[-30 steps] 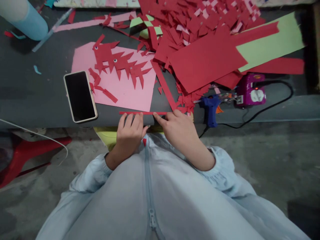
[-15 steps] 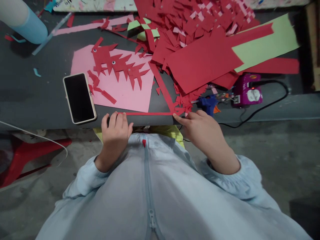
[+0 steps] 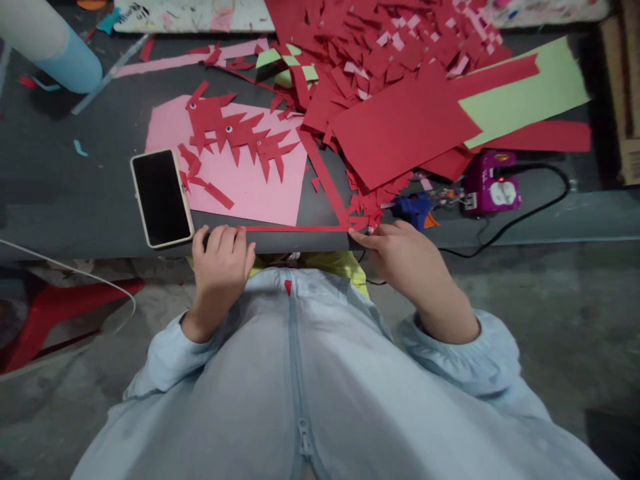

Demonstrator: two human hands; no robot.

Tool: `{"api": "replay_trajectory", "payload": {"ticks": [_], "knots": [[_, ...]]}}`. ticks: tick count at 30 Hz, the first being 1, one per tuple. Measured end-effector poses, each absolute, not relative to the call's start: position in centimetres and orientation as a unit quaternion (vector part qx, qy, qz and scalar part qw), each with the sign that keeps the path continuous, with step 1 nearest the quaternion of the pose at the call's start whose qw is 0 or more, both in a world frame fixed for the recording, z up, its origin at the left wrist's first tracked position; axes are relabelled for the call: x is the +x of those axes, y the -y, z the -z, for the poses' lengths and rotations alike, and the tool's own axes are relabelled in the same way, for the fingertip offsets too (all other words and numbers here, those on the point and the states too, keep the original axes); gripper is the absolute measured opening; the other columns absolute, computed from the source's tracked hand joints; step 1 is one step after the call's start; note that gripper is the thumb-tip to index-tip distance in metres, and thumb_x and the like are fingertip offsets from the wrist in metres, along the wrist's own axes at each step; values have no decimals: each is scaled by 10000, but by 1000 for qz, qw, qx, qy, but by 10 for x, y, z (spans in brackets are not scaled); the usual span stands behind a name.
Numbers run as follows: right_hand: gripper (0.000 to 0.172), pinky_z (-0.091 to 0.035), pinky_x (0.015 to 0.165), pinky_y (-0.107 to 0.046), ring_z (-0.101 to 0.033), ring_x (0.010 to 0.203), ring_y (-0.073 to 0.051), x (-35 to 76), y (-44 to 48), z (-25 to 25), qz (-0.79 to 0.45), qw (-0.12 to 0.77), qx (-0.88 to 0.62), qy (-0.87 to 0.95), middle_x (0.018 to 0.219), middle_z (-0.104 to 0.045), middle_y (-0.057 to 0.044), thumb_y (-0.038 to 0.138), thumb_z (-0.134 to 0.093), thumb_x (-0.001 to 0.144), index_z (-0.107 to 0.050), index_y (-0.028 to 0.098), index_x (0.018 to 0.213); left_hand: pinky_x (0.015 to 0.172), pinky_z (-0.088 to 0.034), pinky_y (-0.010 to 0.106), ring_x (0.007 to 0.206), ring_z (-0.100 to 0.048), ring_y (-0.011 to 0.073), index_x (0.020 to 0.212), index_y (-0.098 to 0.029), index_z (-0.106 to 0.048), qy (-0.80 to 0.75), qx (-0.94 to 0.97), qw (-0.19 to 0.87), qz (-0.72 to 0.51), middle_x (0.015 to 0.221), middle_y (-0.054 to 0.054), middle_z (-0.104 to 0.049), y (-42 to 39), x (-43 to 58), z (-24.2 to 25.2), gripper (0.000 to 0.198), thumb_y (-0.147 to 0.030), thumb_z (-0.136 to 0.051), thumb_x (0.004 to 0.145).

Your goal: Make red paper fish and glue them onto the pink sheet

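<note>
A thin red paper strip lies along the table's front edge. My left hand rests on the strip's left end, palm down with fingers spread a little. At the strip's right end, the outstretched index finger of my right hand presses down, its other fingers curled loosely. Just behind the strip is a pink sheet bearing red spiky paper shapes with googly eyes. A phone lies left of my left hand, overlapping the sheet. Another red strip slants back from the right end.
Red paper pieces are heaped at the back, with a large red sheet and a green sheet in front. A blue glue gun and a purple box with a black cable sit right. A bottle stands back left.
My left hand has slid left along the strip, closer to the phone. My right index finger stays at the right end. The view has shifted slightly.
</note>
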State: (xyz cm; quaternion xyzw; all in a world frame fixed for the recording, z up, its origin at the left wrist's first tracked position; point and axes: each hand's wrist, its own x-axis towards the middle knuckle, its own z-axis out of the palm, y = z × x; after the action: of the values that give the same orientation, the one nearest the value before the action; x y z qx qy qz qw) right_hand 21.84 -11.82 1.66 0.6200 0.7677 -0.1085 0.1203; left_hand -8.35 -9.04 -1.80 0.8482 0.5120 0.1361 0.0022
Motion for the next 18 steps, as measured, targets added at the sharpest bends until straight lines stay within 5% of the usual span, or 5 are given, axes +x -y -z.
{"api": "replay_trajectory", "payload": {"ticks": [7,14,18], "knots": [[471,-328,703,-329,-486,746,-231,218,116,-16,119,102,630,-760,769,-653,-113,111,-389,917,-723,148,1246,917,-426,477,1064,-568,305,1225,-186,-674,-538,828,20,-154,1122,151,-668,75,-90,21,338,-288,-535,935],[459,-351,703,-318,-533,771,-234,217,115,-15,127,58,641,-754,791,-689,-112,124,-407,890,-749,156,1195,933,-455,444,1059,-577,269,913,-213,-727,-519,828,59,-202,1061,104,-677,70,-93,19,169,-272,-570,928],[443,-357,699,-328,-546,757,-236,216,112,-17,121,47,637,-760,787,-699,-121,129,-399,886,-768,148,1132,926,-461,425,1028,-599,254,996,-215,-717,-511,832,98,-191,1017,83,-705,64,-98,21,180,-296,-570,928]]}}
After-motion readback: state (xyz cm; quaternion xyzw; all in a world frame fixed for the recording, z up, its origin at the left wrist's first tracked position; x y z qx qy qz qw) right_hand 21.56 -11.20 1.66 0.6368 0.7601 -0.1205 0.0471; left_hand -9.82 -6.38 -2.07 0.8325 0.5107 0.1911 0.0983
